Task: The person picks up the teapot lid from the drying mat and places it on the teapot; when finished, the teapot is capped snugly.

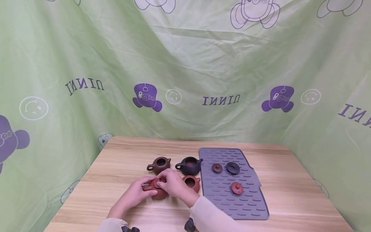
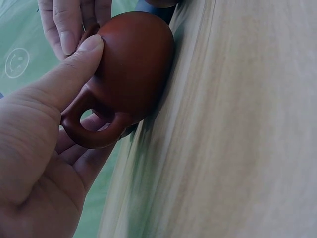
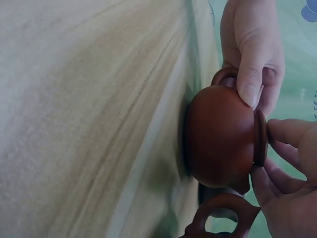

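A reddish-brown clay teapot [image 3: 218,136] stands on the table near its front, its handle pointing left in the head view. My left hand [image 1: 134,193] grips it beside the handle, thumb on the near side of the body and fingers around the far side. At the pot's mouth my right hand [image 1: 174,184] pinches the matching lid [image 3: 261,138] by its edge. The lid lies at the opening, with a thin gap seen beneath its rim; whether it is fully seated I cannot tell. Just right of it, partly behind my right hand, stands a lidless red teapot [image 1: 196,185].
Behind the hands are a lidless brown teapot [image 1: 158,169] and a lidless black teapot [image 1: 189,169]. On the right, a grey mat [image 1: 214,199] carries a brown lid [image 1: 217,168], a black lid [image 1: 233,168] and a red lid [image 1: 237,188]. Green cloth [image 1: 185,64] hangs around the wooden table [image 1: 278,180].
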`<state>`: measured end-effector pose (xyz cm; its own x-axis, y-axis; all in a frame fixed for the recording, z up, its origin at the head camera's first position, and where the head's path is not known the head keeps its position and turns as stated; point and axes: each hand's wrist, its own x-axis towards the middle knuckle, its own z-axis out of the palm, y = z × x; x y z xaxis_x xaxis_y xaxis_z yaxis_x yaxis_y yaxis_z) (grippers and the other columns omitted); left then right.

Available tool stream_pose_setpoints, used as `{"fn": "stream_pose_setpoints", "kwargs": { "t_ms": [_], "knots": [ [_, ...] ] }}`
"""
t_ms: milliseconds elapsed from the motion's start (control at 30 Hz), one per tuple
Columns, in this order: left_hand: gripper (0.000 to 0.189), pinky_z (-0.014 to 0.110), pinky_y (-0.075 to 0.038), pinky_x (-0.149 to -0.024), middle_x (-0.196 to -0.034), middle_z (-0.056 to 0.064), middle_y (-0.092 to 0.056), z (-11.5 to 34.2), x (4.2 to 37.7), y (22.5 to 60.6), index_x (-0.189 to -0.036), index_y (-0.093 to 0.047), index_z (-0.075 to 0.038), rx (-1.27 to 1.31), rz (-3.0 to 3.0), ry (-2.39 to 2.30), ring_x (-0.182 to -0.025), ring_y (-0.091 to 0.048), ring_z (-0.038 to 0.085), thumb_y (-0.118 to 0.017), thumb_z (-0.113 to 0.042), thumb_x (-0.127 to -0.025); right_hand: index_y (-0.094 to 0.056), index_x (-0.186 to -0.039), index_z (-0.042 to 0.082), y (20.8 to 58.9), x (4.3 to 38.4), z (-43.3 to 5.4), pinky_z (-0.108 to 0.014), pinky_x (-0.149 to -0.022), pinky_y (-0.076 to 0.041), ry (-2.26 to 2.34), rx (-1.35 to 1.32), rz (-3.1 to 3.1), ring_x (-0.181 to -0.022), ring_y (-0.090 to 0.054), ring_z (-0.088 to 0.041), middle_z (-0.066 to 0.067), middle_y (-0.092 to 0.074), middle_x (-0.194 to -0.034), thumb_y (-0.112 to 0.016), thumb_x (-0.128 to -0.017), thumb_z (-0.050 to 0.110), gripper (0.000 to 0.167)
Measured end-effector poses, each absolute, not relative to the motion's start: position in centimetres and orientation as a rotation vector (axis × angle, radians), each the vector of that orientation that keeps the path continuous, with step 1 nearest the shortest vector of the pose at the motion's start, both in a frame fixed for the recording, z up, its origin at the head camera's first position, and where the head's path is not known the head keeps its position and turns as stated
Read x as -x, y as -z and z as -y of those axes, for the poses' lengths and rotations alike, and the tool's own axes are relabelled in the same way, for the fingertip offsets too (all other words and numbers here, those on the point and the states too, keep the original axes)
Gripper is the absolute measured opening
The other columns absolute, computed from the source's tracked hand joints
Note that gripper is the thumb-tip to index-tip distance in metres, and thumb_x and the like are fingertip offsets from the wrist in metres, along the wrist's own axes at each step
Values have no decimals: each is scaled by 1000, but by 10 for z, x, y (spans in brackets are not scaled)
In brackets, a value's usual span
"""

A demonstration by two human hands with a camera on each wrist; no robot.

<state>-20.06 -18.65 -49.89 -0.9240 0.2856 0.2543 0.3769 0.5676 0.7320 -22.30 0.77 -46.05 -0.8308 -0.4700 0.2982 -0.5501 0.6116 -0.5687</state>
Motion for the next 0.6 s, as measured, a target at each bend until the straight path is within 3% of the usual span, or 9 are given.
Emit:
{"fn": "stream_pose_setpoints", "kwargs": {
  "t_ms": [233,367,600],
  "knots": [
    [50,46,-47,-94,-115,6,-66,185,200,503,-123,-66,-8,569,2680,1284,-109,-59,27,-81,-30,-80,-72,-90,15,467,222,-8,-21,-81,-47,-992,-878,2721,-90,-57,-8,8,-62,-93,-78,-83,15,9],
    [52,48,-46,-95,-116,5,-66,185,200,503,-123,-66,-9,532,2692,1306,-110,-59,28,-82,-30,-79,-73,-97,14,464,222,-10,-23,-83,-47,-1003,-872,2745,-93,-58,-9,5,-64,-98,-77,-85,17,14],
    [62,53,-45,-97,-122,12,-63,184,201,499,-129,-61,-6,489,2707,1372,-113,-58,33,-84,-30,-76,-72,-107,11,450,227,-32,-28,-80,-51,-1075,-786,2759,-95,-62,-22,-3,-66,-109,-76,-86,19,23]
  ]
}}
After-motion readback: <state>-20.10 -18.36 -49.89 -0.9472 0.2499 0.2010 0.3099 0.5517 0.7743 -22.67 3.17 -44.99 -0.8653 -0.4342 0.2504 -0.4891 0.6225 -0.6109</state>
